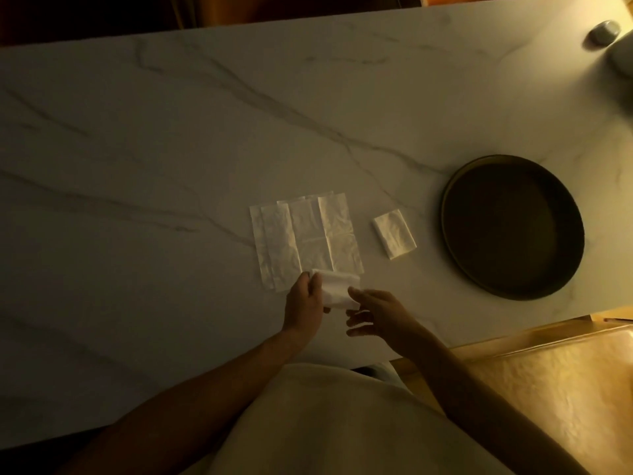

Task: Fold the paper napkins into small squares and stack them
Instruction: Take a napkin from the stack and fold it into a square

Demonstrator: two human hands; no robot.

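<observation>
Several long white paper napkins (305, 238) lie overlapped in a fan on the marble table (137, 149). Just below them my left hand (305, 303) pinches a partly folded napkin (337, 291) by its left edge, holding it a little off the table. My right hand (373, 313) is beside it with fingers spread, its fingertips touching the napkin's right lower corner. A small folded napkin square (394, 233) rests alone to the right of the fan.
A dark round tray (448, 214) sits on the table to the right of the folded square. A small grey object (604, 31) and a pale rounded thing (621, 60) are at the far right corner. The table's near edge drops to a wooden floor (548, 389).
</observation>
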